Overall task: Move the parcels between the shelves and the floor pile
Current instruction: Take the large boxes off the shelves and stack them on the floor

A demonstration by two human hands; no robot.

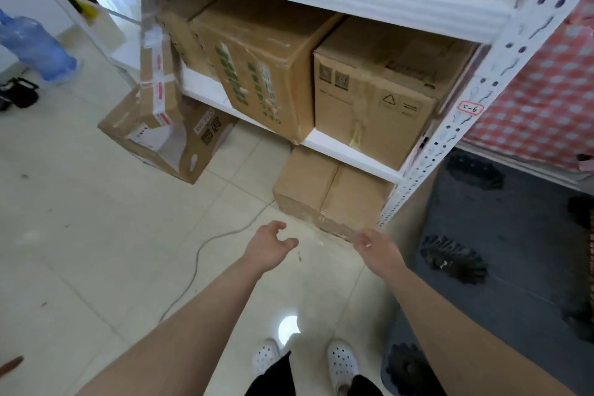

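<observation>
- Nearest the camera, above the white shoes [340, 360], both bare forearms reach forward over the tiled floor [96, 251].
- The left hand [271, 246] holds nothing, its fingers [276, 228] spread and loosely curled with the thumb apart. The right hand [376, 247] is also empty, fingers relaxed (it is blurred, so finer detail is lost).
- Just ahead of both hands lies the floor box [328, 190], its back part tucked under the lowest shelf [353, 154]. Its taped seam runs away from the person.
- The right hand is the nearer one, almost at the box's near right corner. The left hand is off the near left side with a clear gap.
- The hands are set about as wide as the box, which suggests a two-sided grip.
- Farther back, the plain carton [376, 96] and the green-printed carton [260, 64] stand on that shelf.
- Far left, the floor pile [167, 141] sits well apart from both hands.
</observation>
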